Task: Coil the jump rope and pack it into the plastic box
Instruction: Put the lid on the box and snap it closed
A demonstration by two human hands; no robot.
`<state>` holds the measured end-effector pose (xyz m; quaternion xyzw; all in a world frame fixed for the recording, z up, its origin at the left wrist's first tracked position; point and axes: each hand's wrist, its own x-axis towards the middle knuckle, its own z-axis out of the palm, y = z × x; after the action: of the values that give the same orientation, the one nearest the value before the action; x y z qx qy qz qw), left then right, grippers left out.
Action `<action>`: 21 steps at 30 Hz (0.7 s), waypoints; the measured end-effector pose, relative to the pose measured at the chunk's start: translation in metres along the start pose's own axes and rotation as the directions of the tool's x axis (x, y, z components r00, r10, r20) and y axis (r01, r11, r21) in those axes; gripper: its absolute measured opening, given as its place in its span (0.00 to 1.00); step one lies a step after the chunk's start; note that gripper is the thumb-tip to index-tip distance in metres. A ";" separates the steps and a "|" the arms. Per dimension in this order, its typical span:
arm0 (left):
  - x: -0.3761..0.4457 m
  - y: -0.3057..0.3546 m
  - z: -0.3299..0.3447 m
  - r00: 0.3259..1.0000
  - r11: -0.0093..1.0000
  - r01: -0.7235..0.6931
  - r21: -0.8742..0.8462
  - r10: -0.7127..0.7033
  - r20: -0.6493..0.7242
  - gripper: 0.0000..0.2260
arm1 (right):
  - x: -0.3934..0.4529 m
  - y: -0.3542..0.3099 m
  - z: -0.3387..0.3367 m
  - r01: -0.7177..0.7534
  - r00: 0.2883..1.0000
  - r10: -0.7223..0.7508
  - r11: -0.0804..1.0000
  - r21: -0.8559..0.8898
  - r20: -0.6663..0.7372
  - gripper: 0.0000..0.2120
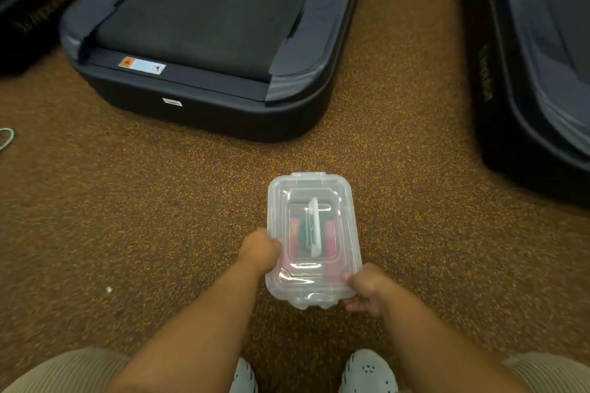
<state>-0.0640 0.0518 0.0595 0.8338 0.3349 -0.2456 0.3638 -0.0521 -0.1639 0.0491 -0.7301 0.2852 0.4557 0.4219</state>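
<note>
A clear plastic box point(311, 191) with its lid on and a white handle on top is in front of me, above the speckled brown floor. Through the lid I see red and green shapes, which look like the jump rope's handles point(330, 239). My left hand point(260, 250) grips the box's left side, fingers curled round the edge. My right hand point(367, 292) grips the near right corner, thumb on the lid and fingers underneath.
A dark treadmill point(204, 41) lies just ahead, another treadmill point(542, 73) at the right, and dark equipment at the far left. A green cord loop point(8, 139) shows at the left edge. My white shoes point(367, 372) are below the box.
</note>
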 end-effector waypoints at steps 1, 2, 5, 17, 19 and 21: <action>0.001 -0.001 0.000 1.000 1.000 0.009 -0.013 -0.009 0.016 0.13 | 0.000 0.002 -0.001 0.020 1.000 -0.020 1.000 0.003 -0.007 0.15; 0.001 -0.001 -0.001 0.999 0.999 0.028 -0.044 -0.026 0.043 0.12 | 0.000 0.003 -0.001 0.038 0.999 -0.038 0.999 0.001 -0.015 0.14; 0.003 -0.010 0.002 0.981 0.944 0.149 -0.294 -0.104 0.163 0.12 | 0.002 0.001 -0.005 0.090 0.990 -0.097 0.994 -0.067 -0.102 0.11; -0.060 0.019 0.078 0.908 0.212 0.413 -0.886 -0.178 0.380 0.08 | 0.004 -0.024 -0.008 0.217 0.969 -0.151 0.899 0.380 -0.194 0.26; -0.071 0.023 0.087 0.889 0.202 0.456 -0.867 -0.151 0.433 0.09 | 0.008 -0.014 -0.001 0.157 0.979 -0.095 0.915 0.372 -0.182 0.22; -0.073 0.018 0.086 0.846 0.277 0.532 -0.800 -0.156 0.509 0.13 | 0.009 -0.008 -0.001 0.166 0.972 -0.097 0.929 0.332 -0.216 0.20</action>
<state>-0.1130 -0.0509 0.0621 0.3327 0.5216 -0.2247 0.7528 -0.0415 -0.1610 0.0444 -0.7027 0.3514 0.2947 0.5439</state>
